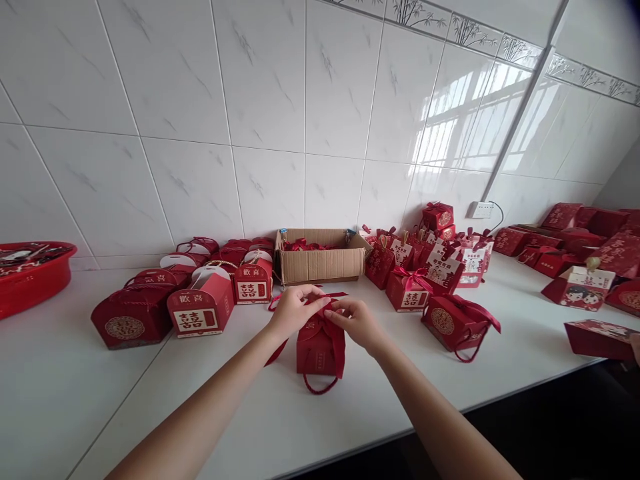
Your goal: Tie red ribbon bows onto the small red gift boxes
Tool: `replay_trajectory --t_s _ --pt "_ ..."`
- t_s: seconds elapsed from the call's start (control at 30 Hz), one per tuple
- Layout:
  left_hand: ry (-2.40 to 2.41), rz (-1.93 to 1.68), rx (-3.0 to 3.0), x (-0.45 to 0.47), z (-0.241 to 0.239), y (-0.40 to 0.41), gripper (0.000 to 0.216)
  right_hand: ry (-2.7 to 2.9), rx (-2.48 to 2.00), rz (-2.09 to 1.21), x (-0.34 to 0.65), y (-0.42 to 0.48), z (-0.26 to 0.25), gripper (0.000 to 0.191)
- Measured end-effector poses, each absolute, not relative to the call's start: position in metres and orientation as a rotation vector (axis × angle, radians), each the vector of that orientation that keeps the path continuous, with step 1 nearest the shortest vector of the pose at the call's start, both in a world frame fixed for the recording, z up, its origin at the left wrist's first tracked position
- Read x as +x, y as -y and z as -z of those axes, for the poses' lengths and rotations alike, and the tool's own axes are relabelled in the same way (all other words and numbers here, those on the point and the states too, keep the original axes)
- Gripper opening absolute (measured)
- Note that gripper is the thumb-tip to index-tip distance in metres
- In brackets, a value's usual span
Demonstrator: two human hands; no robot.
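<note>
A dark red gift box (314, 357) stands on the white table in front of me, its twisted cord handle (321, 389) drooping toward the front edge. Red ribbon (340, 343) runs over the box top and hangs down its right side; another ribbon end trails at the left. My left hand (299, 312) pinches the ribbon at the top of the box. From the other side my right hand (354, 321) also has its fingers closed on the ribbon, thumb near the left hand's. The exact crossing of the ribbon is partly hidden by the fingers.
An open cardboard carton (323, 265) with red ribbons inside stands behind the box. Several red gift boxes (197, 310) line the left, more (457, 323) the right. A red basin (35, 277) sits far left. At the right edge, part of another person's hand (635, 345) touches a box.
</note>
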State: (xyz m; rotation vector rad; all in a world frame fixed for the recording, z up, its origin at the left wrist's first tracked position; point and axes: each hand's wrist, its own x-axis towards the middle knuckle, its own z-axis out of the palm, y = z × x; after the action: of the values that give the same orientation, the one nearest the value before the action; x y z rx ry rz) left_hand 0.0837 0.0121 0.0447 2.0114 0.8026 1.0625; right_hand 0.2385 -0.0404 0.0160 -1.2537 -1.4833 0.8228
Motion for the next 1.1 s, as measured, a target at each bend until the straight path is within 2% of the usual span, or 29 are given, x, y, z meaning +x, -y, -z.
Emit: replay_trajectory --t_s 0.17,0.37,0.6,0.8,1.1 --pt "-0.911 -1.050 1.943 0.069 -0.043 -0.008 0.029 1.437 -1.148 -0.811 0.235 0.039 -0.005 0.029" --pt "-1.074 -0.935 1.793 0.048 -0.014 -0.018 0.037 1.574 -1.017 -0.898 0.241 0.039 -0.007 0.029" --pt "-0.936 -0.578 1.381 0.045 -0.011 -0.017 0.040 1.651 -0.997 -0.956 0.247 0.038 -0.012 0.029" --pt "-1.009 -0.601 1.357 0.040 -0.018 -0.019 0.047 1.667 -1.024 -0.973 0.251 0.038 -0.008 0.023" --pt "-1.062 -0.660 1.524 0.033 -0.029 -0.020 0.041 1.529 -1.276 -0.785 0.229 0.042 -0.014 0.014"
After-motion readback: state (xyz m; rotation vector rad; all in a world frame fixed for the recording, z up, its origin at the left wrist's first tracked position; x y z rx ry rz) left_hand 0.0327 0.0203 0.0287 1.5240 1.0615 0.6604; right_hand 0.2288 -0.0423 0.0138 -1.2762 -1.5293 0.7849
